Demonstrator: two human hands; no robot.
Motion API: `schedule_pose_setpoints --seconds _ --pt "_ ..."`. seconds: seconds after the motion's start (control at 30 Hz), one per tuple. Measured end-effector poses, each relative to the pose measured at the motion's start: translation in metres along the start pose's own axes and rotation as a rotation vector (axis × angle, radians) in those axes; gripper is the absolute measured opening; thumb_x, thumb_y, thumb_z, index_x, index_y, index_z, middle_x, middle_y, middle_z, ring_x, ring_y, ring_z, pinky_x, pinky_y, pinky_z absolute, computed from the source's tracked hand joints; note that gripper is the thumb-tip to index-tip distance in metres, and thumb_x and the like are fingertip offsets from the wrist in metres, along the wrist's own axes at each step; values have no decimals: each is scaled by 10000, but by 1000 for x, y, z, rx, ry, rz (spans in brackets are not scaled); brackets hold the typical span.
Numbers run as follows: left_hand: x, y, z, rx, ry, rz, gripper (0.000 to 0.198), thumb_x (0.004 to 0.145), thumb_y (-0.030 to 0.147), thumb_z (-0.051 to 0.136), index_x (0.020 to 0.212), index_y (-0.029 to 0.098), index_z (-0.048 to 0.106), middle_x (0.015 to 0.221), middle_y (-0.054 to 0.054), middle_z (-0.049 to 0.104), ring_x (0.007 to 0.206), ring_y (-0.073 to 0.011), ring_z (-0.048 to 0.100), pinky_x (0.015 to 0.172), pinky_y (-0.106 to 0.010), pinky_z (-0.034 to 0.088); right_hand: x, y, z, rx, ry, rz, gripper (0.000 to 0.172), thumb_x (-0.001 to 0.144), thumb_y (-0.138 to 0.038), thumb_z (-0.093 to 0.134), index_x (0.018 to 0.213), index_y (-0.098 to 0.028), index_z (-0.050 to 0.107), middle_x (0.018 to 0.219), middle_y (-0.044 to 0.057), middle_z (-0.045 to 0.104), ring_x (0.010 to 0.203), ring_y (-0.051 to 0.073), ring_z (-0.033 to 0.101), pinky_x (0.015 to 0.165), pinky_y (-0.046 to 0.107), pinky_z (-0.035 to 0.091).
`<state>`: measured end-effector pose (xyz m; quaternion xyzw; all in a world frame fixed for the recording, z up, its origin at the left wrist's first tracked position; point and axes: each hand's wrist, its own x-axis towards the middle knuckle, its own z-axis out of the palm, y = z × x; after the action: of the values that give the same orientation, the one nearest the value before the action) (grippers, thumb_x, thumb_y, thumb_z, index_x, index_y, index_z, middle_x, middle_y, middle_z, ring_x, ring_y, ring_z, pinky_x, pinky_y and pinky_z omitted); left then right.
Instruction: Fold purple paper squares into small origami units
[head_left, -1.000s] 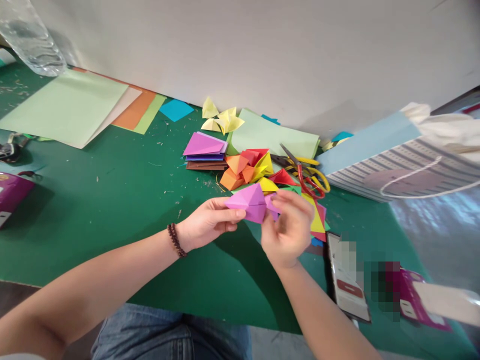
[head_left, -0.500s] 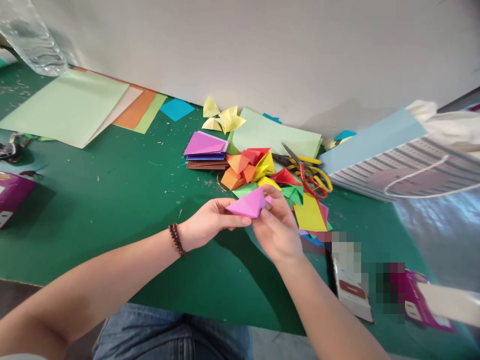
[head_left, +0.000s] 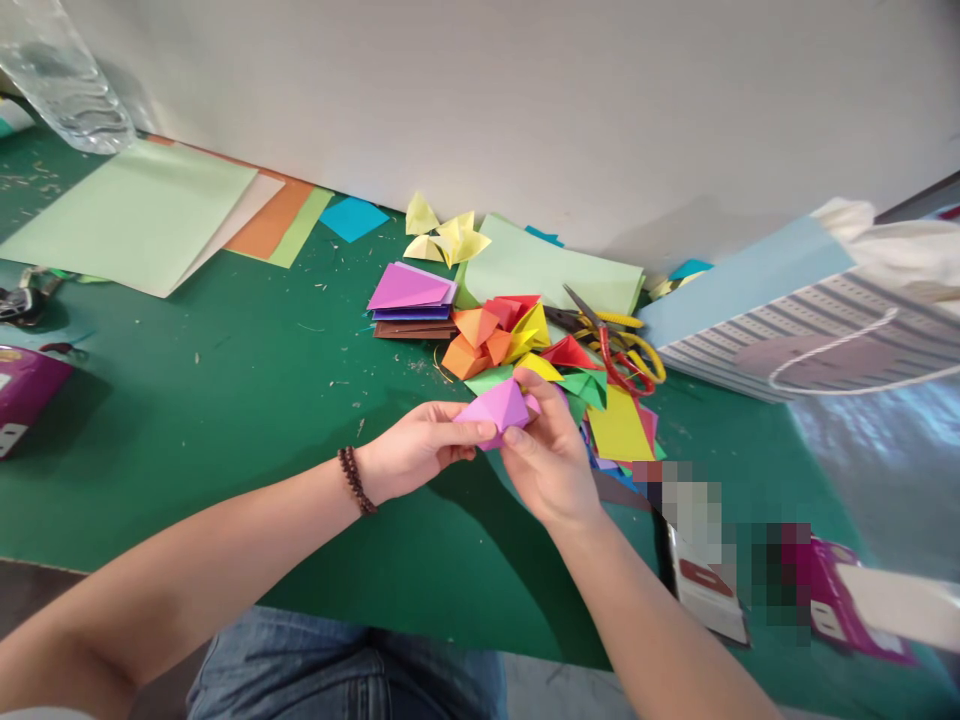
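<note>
Since a second ago, right hand (head_left: 553, 462) has moved nearer left hand (head_left: 412, 448); both pinch purple paper (head_left: 495, 406), apparently steadying it.

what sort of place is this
Probably a craft table, perhaps in a home or workshop: both hands hold a folded purple paper piece, with scissors, orange folded pieces and a stack of coloured paper on the green tabletop.

The right hand (head_left: 551, 455) has moved nearer the left hand (head_left: 412, 450), and the folded purple paper (head_left: 496, 405) has turned.
</note>
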<state>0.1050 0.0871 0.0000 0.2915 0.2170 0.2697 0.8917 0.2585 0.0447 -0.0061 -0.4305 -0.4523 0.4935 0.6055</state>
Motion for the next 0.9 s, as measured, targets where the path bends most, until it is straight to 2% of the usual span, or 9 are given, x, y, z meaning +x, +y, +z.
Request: schedule_pose_setpoints --seconds 0.17,0.33,0.6,0.9 --pt "1 1 0 -30 46 -45 275 599 294 868 727 110 708 698 1 602 653 -64 504 670 -201 398 -1 2 -1 -84 -31 -27 454 800 -361 699 1231 -361 557 928 0 666 814 167 631 723 331 556" --pt "1 2 1 -85 90 -51 288 610 257 859 815 118 713 763 -10 635 683 -67 538 689 -197 430 -2 2 2 -142 -29 -47 611 781 -326 719 1332 -376 462 1012 10 658 882 182 636 778 357 562" --pt "-1 4 0 -94 49 -106 304 599 250 863 810 115 691 753 -3 635 671 -68 572 702 -213 464 0 1 0 -78 -39 -28 567 741 -328 761 1262 -388 547 936 -11 672 804 157 631 734 316 564" --pt "0 2 3 18 104 25 314 605 297 857 800 123 683 772 -5 629 696 -71 563 704 -208 466 1 5 0 -82 0 -2 558 752 -342 740 1273 -363 542 950 7 674 835 178 635 783 367 560"
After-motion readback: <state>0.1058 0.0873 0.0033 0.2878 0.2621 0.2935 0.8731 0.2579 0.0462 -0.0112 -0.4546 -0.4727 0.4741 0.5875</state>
